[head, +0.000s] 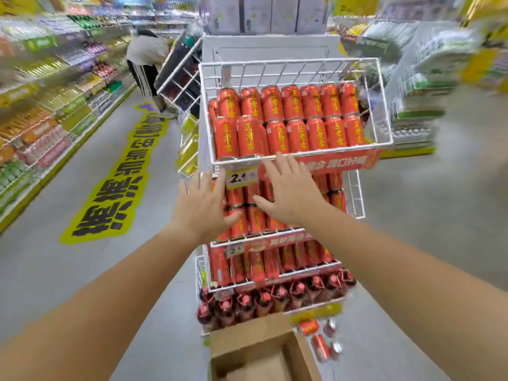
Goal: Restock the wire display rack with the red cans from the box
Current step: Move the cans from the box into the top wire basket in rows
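Both your hands are out flat before the wire display rack, fingers spread and holding nothing: your left hand is in front of the second tier, and your right hand has its fingertips at the front rail of the top basket. That basket carries red cans upright in two stacked layers. The tiers beneath hold more of them below a price tag, and the lowest holds dark red bottles. The cardboard box sits open on the floor at the rack's foot, a few loose cans lying just beside it
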